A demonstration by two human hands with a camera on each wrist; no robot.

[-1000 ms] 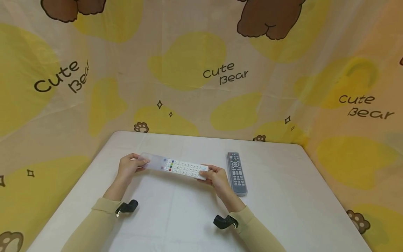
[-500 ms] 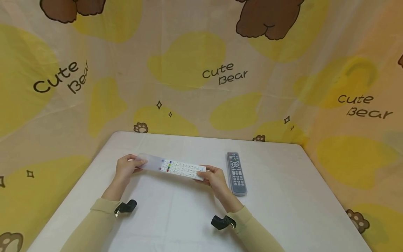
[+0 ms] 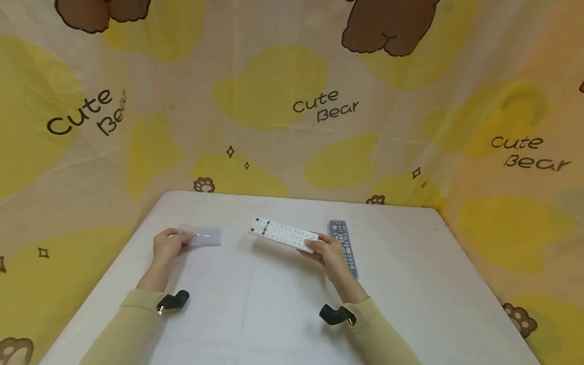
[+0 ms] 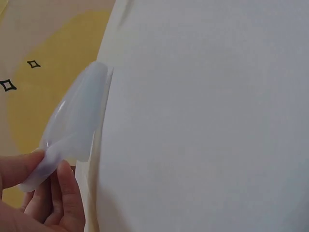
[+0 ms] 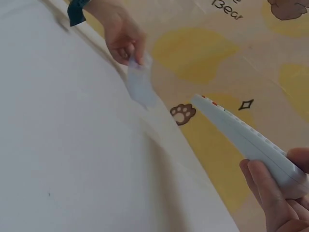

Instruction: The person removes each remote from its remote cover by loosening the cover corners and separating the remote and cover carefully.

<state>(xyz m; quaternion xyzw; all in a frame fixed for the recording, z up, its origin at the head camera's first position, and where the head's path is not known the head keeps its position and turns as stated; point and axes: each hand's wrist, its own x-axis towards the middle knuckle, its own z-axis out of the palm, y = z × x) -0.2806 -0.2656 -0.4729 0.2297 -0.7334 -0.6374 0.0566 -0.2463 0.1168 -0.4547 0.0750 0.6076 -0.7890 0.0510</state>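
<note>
A translucent, soft sleeve-like cover (image 3: 207,236) is pinched at its left end between the thumb and fingers of my left hand (image 3: 168,245). In the left wrist view the cover (image 4: 79,113) looks bent and glossy, apart from any remote. My right hand (image 3: 332,256) grips the right end of a white remote control (image 3: 283,234), thumb on its button face. The remote is held above the table, its far end tilted up to the left. Behind my right hand lies a grey remote control (image 3: 343,241), partly hidden by the hand.
A white table (image 3: 255,304) lies under both hands. Its back edge meets a yellow patterned cloth (image 3: 274,126) with bear prints, which also hangs at both sides. Each wrist wears a small black camera (image 3: 173,301).
The white remote has come out of the translucent cover. My left hand moved left with the cover, and my right hand moved right with the remote, now overlapping the grey remote.
</note>
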